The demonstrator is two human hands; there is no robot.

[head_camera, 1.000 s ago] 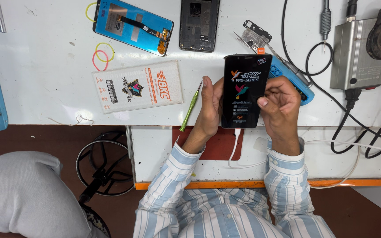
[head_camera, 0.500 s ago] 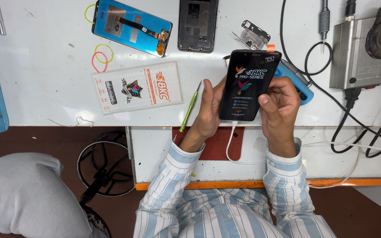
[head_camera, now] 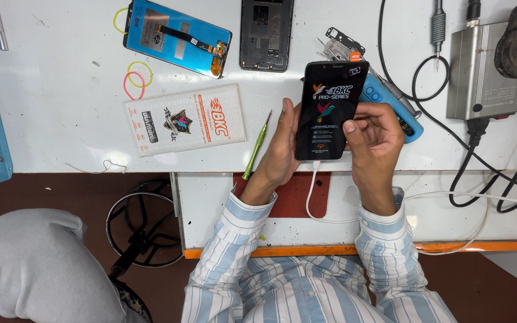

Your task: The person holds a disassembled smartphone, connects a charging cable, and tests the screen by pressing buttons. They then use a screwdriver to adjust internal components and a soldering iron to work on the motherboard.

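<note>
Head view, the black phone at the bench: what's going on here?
A person in a striped shirt holds a black phone upright between both hands: the left hand grips its left edge, the right hand its right edge, thumb on the screen. The screen is lit, and a white cable runs from the phone's bottom end. On the white bench lie a green screwdriver, a flat printed packet, a loose display panel and an opened phone body.

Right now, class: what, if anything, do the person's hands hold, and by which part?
A black phone, held by its long edges: left hand on the left edge, right hand on the right, thumb on the screen.
</note>
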